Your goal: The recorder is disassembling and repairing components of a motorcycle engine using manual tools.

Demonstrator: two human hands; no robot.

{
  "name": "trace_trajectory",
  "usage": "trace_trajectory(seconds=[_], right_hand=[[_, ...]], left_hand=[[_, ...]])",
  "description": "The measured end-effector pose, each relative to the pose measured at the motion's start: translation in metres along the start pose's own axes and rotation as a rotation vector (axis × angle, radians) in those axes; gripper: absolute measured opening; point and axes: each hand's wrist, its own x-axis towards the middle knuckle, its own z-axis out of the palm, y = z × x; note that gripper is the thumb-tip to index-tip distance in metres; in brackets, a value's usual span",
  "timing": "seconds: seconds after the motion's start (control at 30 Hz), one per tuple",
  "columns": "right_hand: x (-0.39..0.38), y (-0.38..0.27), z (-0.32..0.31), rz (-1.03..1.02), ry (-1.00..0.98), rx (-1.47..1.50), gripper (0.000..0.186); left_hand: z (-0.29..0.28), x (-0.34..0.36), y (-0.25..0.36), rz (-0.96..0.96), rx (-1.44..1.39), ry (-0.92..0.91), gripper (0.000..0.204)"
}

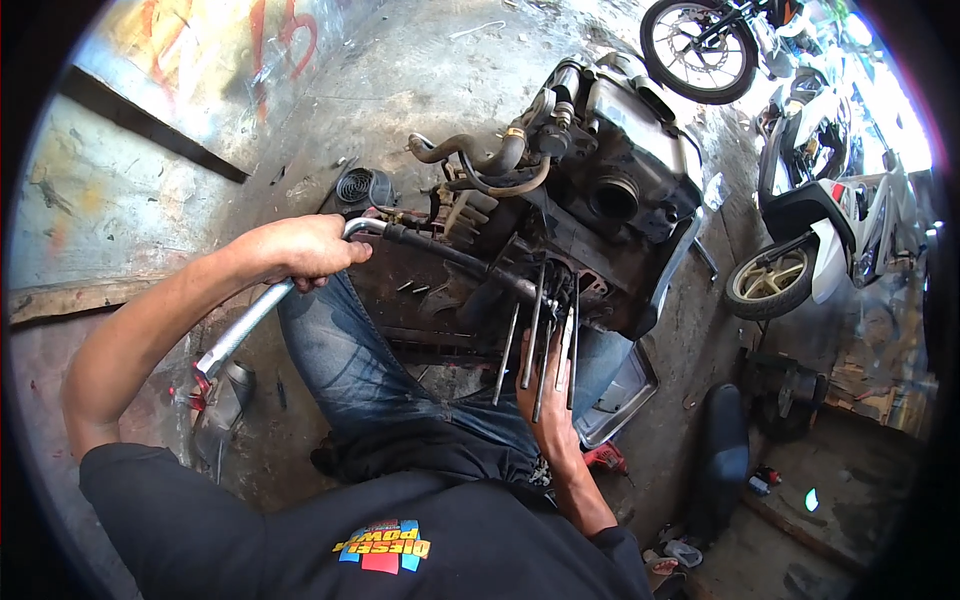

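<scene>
My left hand is closed round a crank-shaped wrench with a silver handle. From the bend by my fingers, its dark shaft runs right to the engine, where its tip meets the metal beside the studs. Several long metal studs stick out of the engine toward me. Under and behind them is my right hand, against the engine's near side; the studs and casing hide most of its fingers, so I cannot tell what they hold. The engine rests between my knees, with a curved hose beyond.
A round slotted cover lies left of the engine. A metal tray and a red power tool sit right of my knee. Scooters and a motorcycle wheel stand at right; a black seat lies below them.
</scene>
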Motion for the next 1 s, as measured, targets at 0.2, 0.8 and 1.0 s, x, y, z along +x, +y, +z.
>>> trace_trajectory(seconds=[0.2, 0.8, 1.0], right_hand=[[0.009, -0.013, -0.006, 0.358, -0.016, 0.361, 0.031], [-0.011, -0.004, -0.004, 0.091, -0.107, 0.116, 0.037], [-0.014, -0.006, -0.008, -0.062, -0.068, -0.113, 0.045]], left_hand=[[-0.003, -0.009, 0.005, 0.037, -0.225, -0.066, 0.029], [0.048, 0.015, -0.039, 0.429, -0.080, 0.634, 0.052], [0.083, 0.060, -0.055, 0.618, -0.324, 0.801, 0.040]])
